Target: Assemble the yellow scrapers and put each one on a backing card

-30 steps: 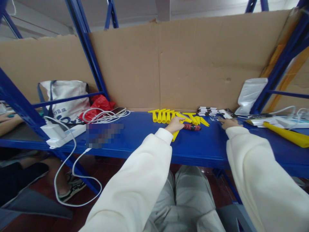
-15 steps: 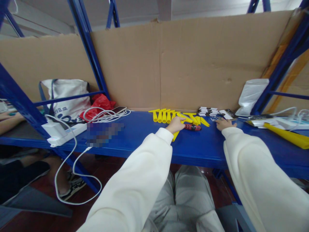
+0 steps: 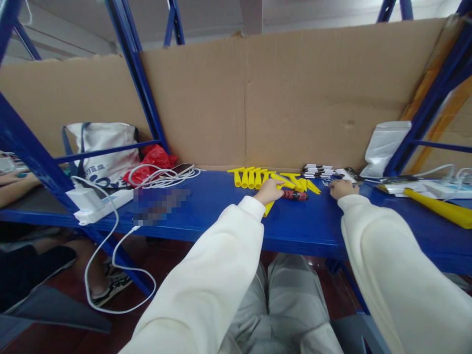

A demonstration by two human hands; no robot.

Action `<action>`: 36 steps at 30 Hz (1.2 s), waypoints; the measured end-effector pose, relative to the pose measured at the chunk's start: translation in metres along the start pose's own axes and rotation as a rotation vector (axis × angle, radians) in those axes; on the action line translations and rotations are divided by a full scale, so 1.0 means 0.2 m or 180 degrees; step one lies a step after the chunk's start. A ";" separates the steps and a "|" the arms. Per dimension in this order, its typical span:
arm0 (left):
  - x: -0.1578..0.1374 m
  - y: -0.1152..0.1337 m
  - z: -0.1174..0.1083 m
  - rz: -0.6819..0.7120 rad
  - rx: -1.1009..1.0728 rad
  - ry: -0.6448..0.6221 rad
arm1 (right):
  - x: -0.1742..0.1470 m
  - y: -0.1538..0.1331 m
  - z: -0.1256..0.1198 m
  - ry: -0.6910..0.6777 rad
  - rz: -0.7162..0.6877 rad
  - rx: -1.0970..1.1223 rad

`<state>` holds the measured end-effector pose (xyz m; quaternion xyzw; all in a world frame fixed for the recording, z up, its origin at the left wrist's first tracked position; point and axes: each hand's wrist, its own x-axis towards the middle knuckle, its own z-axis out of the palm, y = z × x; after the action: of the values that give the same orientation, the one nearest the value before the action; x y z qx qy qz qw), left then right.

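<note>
Yellow piece (image 3: 268, 210) looks bright, smooth and plasticky, its stubby handle poking toward 7 o'clock. It's mid-table, with the left hand (image 3: 271, 191) clamped on it. Red-and-black tool (image 3: 295, 195) lies just beside it at 3, and more yellow parts (image 3: 251, 183) spread from 10 to 2, handles hollow-ended. Further out at 3, the right hand (image 3: 342, 189) has fingers curled by small shiny bits (image 3: 326, 182); can't tell if it's gripping any. Cardboard wall (image 3: 295, 108) stands at 12.
</note>
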<state>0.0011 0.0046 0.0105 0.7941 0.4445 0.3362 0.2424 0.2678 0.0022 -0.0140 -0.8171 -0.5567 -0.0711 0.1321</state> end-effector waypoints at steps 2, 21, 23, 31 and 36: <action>0.00 0.00 0.00 0.0028 0.0048 -0.0010 | 0.00 -0.01 -0.01 0.0080 0.0010 -0.0018; 0.02 -0.01 0.02 0.0530 0.0427 -0.0091 | 0.03 -0.17 -0.05 0.0276 -0.1004 0.2052; 0.02 -0.01 0.03 0.0708 0.0440 -0.0065 | 0.01 -0.23 -0.05 0.0410 -0.1376 0.2435; 0.03 -0.02 0.06 0.0965 0.0564 -0.0030 | -0.03 -0.29 -0.03 0.0462 -0.1931 0.2561; 0.04 -0.03 0.06 0.1065 0.0554 -0.0054 | -0.02 -0.29 -0.03 0.0414 -0.1972 0.2565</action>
<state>0.0107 0.0131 0.0006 0.8778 0.3315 0.3253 0.1172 0.2123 0.0162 -0.0023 -0.4918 -0.7466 0.0627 0.4436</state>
